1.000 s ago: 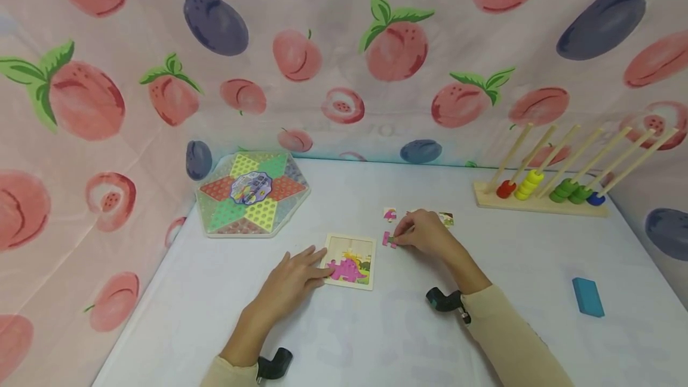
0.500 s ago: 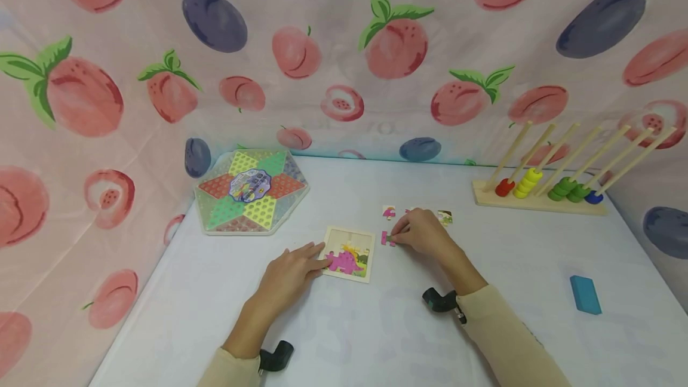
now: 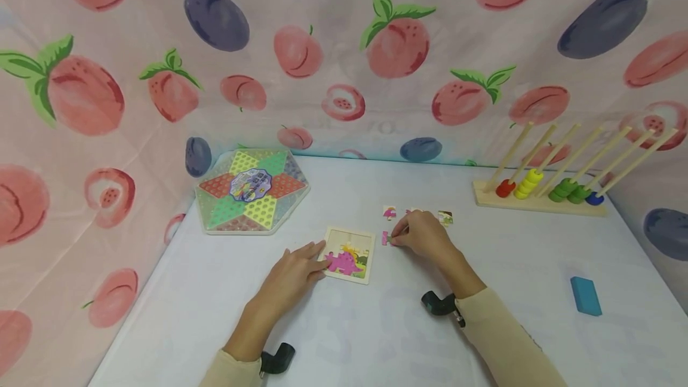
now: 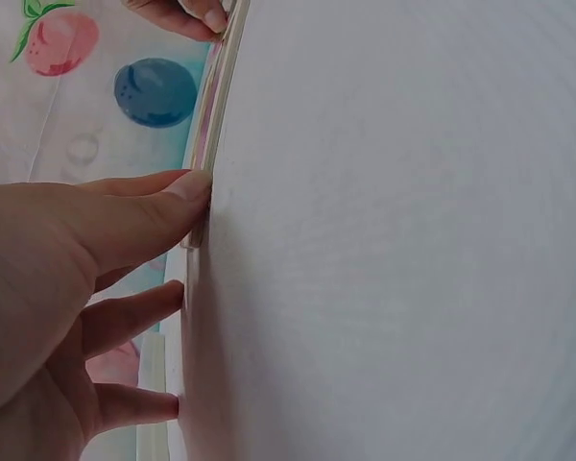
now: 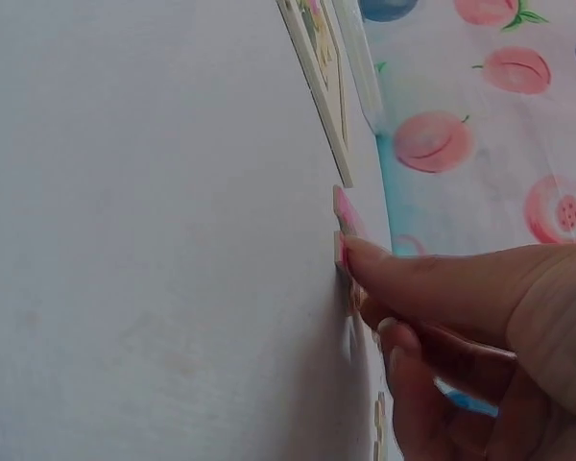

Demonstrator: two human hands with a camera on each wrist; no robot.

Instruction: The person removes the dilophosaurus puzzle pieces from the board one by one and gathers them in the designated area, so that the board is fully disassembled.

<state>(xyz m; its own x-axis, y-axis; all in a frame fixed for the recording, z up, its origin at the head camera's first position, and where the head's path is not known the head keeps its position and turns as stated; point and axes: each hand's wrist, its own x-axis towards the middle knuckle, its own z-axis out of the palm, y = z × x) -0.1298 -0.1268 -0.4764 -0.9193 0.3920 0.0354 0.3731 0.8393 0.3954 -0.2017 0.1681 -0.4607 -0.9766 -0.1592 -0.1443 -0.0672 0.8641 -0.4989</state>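
Observation:
A square wooden jigsaw tray point(image 3: 349, 236) lies on the white table, with a pink dinosaur picture filling its lower part and bare wood above. My left hand point(image 3: 290, 273) rests at the tray's left edge, fingers spread and mostly straight; in the left wrist view the thumb point(image 4: 187, 187) touches the rim. Right of the tray, my right hand point(image 3: 424, 235) pinches a pink and green puzzle piece point(image 3: 385, 238) between thumb and fingertips, low at the tabletop. The fingers partly cover that piece. Behind this hand lie more pieces, including a pink one point(image 3: 389, 212), partly hidden.
A hexagonal Chinese checkers board point(image 3: 271, 217) sits at the back left. At the back right stands a wooden peg stand point(image 3: 537, 202) with coloured beads. A blue block point(image 3: 586, 295) lies to the right. Patterned cloth point(image 3: 344, 46) hangs behind the table.
The tray sits very slightly further left and back than a second ago, with the left hand still against it. The right hand keeps its pinch at nearly the same spot.

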